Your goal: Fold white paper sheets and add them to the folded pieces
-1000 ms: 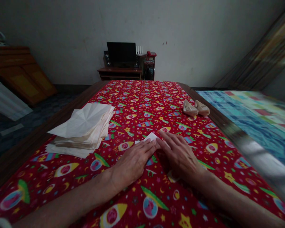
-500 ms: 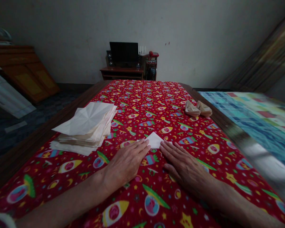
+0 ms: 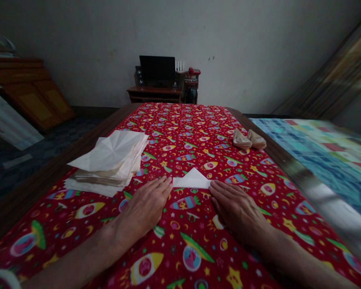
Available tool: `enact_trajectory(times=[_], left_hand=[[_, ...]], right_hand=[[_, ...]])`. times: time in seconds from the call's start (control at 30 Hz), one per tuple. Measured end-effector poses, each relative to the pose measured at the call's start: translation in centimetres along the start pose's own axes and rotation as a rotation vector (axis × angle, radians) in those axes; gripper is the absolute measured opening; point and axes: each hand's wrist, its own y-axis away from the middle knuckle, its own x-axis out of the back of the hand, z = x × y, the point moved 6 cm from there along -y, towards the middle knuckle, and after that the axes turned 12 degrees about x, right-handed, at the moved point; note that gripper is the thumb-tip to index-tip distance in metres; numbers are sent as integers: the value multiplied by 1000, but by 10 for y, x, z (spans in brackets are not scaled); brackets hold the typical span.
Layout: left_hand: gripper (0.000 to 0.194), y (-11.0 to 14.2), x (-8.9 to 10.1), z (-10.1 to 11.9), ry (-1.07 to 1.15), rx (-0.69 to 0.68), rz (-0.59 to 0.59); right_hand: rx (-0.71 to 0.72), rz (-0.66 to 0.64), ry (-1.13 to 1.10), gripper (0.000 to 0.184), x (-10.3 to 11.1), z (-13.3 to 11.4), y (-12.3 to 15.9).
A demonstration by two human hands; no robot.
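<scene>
"So, where is the folded white paper (image 3: 190, 183)?"

"Flat on the red tablecloth (image 3: 195, 218), straight ahead of the person and between the two hands. It makes a long, low band with a pointed peak at the middle of its far side."

"And the left hand (image 3: 149, 202)?"

"Palm down, spread flat rather than curled, with the fingers straight and close together. Their tips are at the paper's left end — it has hold of nothing."

"What about the right hand (image 3: 237, 202)?"

"Much the same, at the opposite end: palm down, fingers stretched out side by side, the thumb a little apart on the near side. Nothing is gripped there either."

"Are the fingertips on top of the paper?"

"Hard to say. The light is dim, and I can't tell whether they overlap its ends or only meet them."

"What else lies on the cloth?"

"Beyond the left hand, a loose stack of sheets (image 3: 108, 160); creases fan out from the middle of the top one. Off to the far right — near the cloth's edge — two folded tan pieces (image 3: 242, 139) sit side by side."

"And farther back?"

"A dark monitor (image 3: 157, 68) on a small desk (image 3: 155, 92) by the wall (image 3: 234, 48), and a wooden cabinet (image 3: 33, 98) on the left."
</scene>
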Motion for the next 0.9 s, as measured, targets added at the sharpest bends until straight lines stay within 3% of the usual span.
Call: enact_trajectory(times=[0.17, 0.37, 0.53, 0.73, 0.9], left_hand=[[39, -6, 7, -7, 94, -32, 93], [37, -9, 13, -14, 159, 1, 129], [35, -11, 13, -17, 174, 24, 122], [39, -11, 11, -16, 208, 23, 145], [33, -13, 10, -12, 252, 73, 144]], right_hand=[[50, -81, -22, 18, -6, 4, -25], [116, -145, -115, 20, -16, 1, -58], [153, -60, -161, 19, -14, 6, -53], [204, -61, -109, 24, -14, 1, -47], [144, 74, -75, 25, -6, 5, -48]])
